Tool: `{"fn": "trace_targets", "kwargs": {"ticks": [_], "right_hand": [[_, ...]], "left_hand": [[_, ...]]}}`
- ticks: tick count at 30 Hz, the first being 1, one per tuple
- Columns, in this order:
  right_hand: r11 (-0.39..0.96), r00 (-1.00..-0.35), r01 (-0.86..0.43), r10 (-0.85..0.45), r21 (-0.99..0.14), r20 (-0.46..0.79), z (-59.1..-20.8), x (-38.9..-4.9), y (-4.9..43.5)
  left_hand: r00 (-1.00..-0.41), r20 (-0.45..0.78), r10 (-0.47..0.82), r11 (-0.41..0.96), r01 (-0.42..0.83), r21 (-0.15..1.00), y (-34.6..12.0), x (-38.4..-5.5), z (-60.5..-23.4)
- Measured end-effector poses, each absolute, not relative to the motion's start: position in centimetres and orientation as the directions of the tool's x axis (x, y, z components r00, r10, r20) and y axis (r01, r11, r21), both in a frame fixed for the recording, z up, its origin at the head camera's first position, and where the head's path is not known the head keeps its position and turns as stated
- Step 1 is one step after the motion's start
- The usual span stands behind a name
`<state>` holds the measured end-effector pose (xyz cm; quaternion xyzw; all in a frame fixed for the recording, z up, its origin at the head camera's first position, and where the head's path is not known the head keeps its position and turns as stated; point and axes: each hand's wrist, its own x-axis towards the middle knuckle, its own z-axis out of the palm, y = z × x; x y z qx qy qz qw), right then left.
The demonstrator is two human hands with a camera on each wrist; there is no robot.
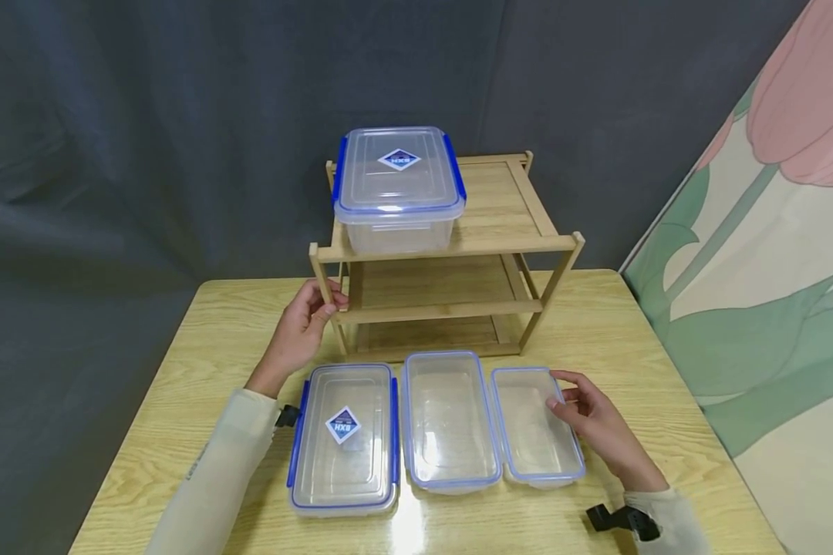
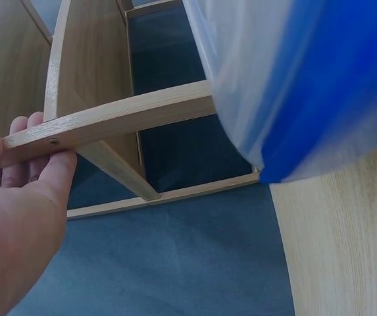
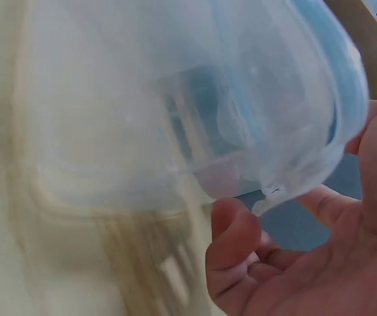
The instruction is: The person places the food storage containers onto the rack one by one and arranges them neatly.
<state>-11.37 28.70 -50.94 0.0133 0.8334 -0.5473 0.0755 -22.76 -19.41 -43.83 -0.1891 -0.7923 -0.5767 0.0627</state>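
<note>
Three clear boxes (image 1: pixel 451 416) stand in a row on a wooden desk (image 1: pixel 180 432), before a wooden rack (image 1: pixel 437 316), a flower-print panel (image 1: pixel 798 262) and a dark curtain (image 1: pixel 180 116).
The right hand (image 1: pixel 604 428) grips the edge of the small box (image 1: pixel 531 432) at the row's right end; the left hand (image 1: pixel 298 331) grasps the rack's front left post (image 2: pixel 125 117), its fingers partly hidden. The right wrist view is blurred; whether the small box has a lid is unclear.
</note>
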Motion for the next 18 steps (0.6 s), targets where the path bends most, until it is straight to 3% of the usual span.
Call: {"fn": "trace_targets", "kwargs": {"ticks": [18], "right_hand": [[0.426, -0.999, -0.028, -0.028, -0.904, 0.018, -53.3, -10.6, 28.1]], "left_hand": [[-0.923, 0.312, 0.225, 0.291, 0.369, 0.883, -19.3, -22.5, -43.8]]}}
